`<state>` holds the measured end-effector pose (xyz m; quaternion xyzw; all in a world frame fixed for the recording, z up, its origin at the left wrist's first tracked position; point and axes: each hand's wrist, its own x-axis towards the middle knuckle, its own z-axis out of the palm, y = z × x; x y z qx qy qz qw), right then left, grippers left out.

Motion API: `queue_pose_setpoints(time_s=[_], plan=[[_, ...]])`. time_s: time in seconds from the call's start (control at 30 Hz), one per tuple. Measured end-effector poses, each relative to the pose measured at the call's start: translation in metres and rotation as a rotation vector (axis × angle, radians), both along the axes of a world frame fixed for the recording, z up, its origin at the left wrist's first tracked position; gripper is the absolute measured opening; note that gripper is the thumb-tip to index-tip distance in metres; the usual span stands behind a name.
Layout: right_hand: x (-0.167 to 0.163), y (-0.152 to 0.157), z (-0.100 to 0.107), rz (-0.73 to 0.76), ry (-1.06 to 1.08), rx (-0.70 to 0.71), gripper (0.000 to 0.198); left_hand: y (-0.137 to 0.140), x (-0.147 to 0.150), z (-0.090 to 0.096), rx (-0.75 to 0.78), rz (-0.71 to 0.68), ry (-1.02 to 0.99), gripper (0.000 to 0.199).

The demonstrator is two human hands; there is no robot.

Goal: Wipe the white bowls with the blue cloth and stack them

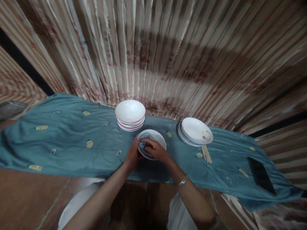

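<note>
My left hand point(132, 154) grips the left rim of a white bowl point(160, 138), holding it tilted above the front part of the table. Inside the bowl, my right hand point(155, 149) presses a grey-blue cloth point(143, 144) against the inner wall. Its fingers are bent over the cloth. Just behind the held bowl stands a stack of white bowls with red rims point(130, 111). To the right is a stack of white plates point(194, 129), the top one printed with small flowers.
Several light chopsticks point(206, 154) lie by the plates, partly under them. A black phone or tablet point(261, 175) rests near the right end of the table. The blue-green tablecloth point(72, 150) has loose folds. A patterned curtain point(153, 57) hangs directly behind the table.
</note>
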<state>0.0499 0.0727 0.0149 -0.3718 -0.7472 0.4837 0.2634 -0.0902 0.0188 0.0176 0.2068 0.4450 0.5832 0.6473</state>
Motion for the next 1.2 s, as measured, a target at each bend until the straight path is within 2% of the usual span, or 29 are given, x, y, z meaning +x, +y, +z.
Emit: queue_pose_setpoints(time_s=[0.23, 0.37, 0.57, 0.67, 0.77, 0.87, 0.97, 1.07, 1.2], plan=[[0.002, -0.006, 0.002, -0.001, 0.005, 0.055, 0.045, -0.001, -0.005, -0.004, -0.071, -0.056, -0.027, 0.065], [0.003, -0.008, 0.004, 0.007, 0.002, 0.069, 0.044, 0.000, -0.009, -0.012, -0.098, -0.068, -0.005, 0.072], [0.009, -0.006, 0.014, 0.128, -0.038, 0.044, 0.042, 0.002, -0.012, -0.014, -0.115, -0.096, 0.018, 0.070], [0.022, -0.005, 0.020, 0.226, -0.137, 0.019, 0.039, 0.003, -0.011, -0.009, -0.121, -0.087, 0.026, 0.071], [0.035, -0.003, 0.026, 0.291, -0.337, 0.106, 0.036, 0.002, -0.010, -0.006, -0.108, -0.091, 0.017, 0.077], [0.041, -0.002, 0.027, 0.216, -0.579, 0.266, 0.031, -0.002, -0.007, -0.005, -0.122, -0.073, 0.023, 0.079], [0.037, -0.002, 0.023, 0.034, -0.685, 0.400, 0.035, -0.008, -0.003, -0.004, -0.104, -0.050, 0.028, 0.077], [0.028, -0.002, 0.013, -0.103, -0.612, 0.479, 0.045, -0.013, 0.001, -0.004, -0.091, -0.030, 0.025, 0.073], [0.016, 0.000, 0.001, -0.134, -0.447, 0.437, 0.050, -0.014, 0.003, -0.006, -0.063, -0.029, 0.011, 0.071]])
